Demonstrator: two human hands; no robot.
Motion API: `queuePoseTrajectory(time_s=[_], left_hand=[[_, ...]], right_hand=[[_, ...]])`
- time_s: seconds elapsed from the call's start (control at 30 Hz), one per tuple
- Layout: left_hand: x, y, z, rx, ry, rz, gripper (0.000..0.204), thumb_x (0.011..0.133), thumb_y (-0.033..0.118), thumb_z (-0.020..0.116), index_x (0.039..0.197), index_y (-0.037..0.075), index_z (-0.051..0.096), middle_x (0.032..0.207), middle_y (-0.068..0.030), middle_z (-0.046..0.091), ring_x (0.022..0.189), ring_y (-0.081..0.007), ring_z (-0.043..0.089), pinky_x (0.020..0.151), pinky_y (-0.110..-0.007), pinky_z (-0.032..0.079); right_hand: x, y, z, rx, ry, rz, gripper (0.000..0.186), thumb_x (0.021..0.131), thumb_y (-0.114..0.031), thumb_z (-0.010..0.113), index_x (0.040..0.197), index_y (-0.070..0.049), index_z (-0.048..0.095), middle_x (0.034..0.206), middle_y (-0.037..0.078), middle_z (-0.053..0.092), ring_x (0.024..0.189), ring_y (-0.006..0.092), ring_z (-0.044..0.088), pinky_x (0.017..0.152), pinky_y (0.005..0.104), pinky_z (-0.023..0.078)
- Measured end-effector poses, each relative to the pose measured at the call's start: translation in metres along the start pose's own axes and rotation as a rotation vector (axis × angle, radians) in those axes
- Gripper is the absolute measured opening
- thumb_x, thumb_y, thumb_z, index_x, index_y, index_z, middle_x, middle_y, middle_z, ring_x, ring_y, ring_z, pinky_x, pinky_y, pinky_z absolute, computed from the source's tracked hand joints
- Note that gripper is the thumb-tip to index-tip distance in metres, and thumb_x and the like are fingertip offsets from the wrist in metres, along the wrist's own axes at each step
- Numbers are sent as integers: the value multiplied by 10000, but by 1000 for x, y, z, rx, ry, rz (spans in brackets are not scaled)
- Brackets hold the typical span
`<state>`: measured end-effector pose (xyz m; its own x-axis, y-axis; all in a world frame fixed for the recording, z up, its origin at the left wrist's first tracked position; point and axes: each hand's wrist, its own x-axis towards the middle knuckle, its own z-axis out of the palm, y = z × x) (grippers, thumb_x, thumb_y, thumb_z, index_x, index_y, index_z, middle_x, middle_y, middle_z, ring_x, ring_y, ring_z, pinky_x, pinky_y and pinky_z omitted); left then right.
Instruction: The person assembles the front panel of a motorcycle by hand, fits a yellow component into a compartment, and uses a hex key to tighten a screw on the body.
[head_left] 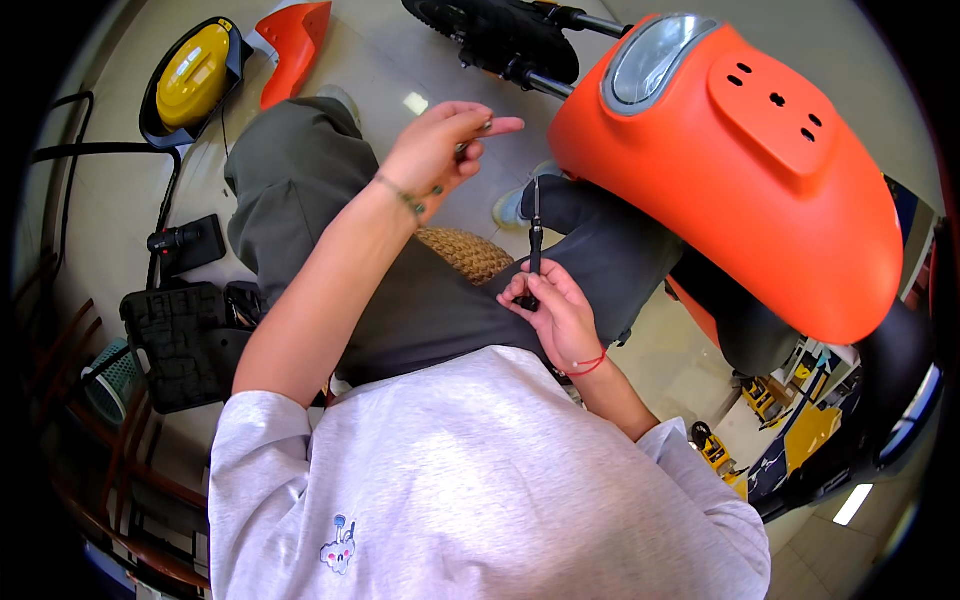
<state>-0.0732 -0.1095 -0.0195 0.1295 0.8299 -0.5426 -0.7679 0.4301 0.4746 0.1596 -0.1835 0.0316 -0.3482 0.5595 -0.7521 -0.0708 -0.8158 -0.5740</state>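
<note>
My right hand [562, 310] is closed around the black handle of a slim screwdriver [537, 235], whose metal shaft points up and away from me. Farther forward and to the left, my left hand [440, 145] has its fingers curled with the index finger stretched to the right. Something small and dark shows between those fingers, too small to name. To the right of both hands stands a large orange vehicle body panel [740, 180] with a clear headlight [660, 62] and several dark holes. Neither hand touches it.
A black wheel [490, 35] on a metal fork is at the top. Far left are a yellow helmet [193, 75], a loose orange panel [296, 50], a black tool case [175, 345] and a black power tool [175, 240]. A woven stool [465, 253] shows between my legs.
</note>
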Motion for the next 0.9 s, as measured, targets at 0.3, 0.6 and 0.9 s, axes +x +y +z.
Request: queuePoseTrajectory(time_s=[0.3,0.6,0.9], left_hand=[[62,-58,0,80,-41,-222,117,943,160,522,991,54,505,1078,-135,653,678,-56,505,615,-201,432],[38,-74,6,-126,82,-242,125,947,157,526,1000,45,510,1045,-149,656,684,-60,508,630,-199,456],[37,-98,0,-181,49,-245,124,943,164,546,979,47,525,1001,-143,662,610,-59,468,576,-190,430]], right_hand=[[38,6,-23,-55,118,-103,215,1001,-159,414,1112,13,480,704,24,445,650,109,436,739,296,437],[29,16,-22,-52,105,-206,215,1003,-156,399,1097,18,483,645,-11,378,577,80,356,678,281,410],[28,18,-25,-51,149,-159,218,1002,-148,397,1096,24,491,632,-16,374,565,77,346,632,276,393]])
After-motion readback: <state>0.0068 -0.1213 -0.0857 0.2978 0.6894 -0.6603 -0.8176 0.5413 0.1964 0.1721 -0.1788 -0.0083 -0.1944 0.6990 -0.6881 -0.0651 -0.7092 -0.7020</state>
